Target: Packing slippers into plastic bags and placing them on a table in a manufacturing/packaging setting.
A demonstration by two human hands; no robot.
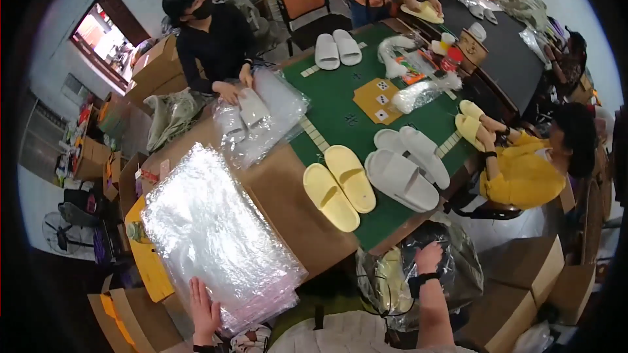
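My left hand (204,307) lies with its fingers out flat on the near edge of a thick stack of clear plastic bags (209,222). Low on the right, my right hand (429,258), with a dark band on the wrist, is at the upper part of a large clear plastic sack (458,255). Its fingers look curled on the sack's film. Pale yellow slippers (392,281) show inside that sack. A yellow pair of slippers (340,186) rests on the green table top, beside two pairs of grey slippers (405,173).
Across the table (327,111) a person in black (219,46) handles white slippers over plastic bags. A person in yellow (530,170) holds yellow slippers at the right. White slippers (338,49) stand at the back. Cardboard boxes (517,274) are at the lower right.
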